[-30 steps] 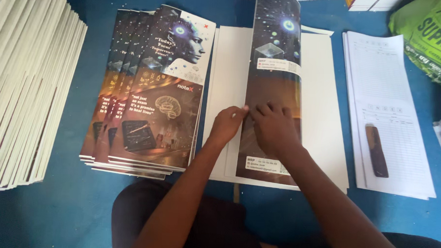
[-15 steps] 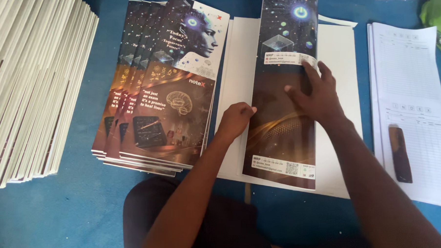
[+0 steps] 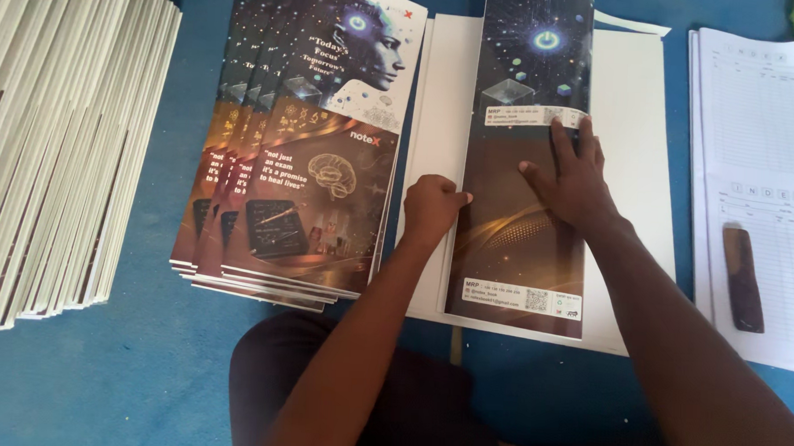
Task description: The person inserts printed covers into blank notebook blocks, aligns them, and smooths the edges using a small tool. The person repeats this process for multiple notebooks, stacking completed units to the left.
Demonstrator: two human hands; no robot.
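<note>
A dark printed cover sheet [image 3: 519, 254] with a glowing blue symbol lies folded over a stack of white pages [image 3: 628, 169] on the blue surface. My right hand [image 3: 570, 172] lies flat on the cover, fingers spread and pointing away from me, pressing it down near a white label. My left hand [image 3: 433, 207] is curled into a fist, its knuckles and thumb pushing against the cover's left fold edge. Neither hand holds anything.
A fanned pile of finished dark covers [image 3: 303, 141] lies to the left. A tall stack of white page blocks [image 3: 57, 141] fills the far left. Ruled white sheets [image 3: 755, 174] with a dark brown flat stick [image 3: 742, 279] lie at the right.
My right hand has slid up the cover away from me, from near the bottom to the upper half. My left fist has stayed at the fold edge.
</note>
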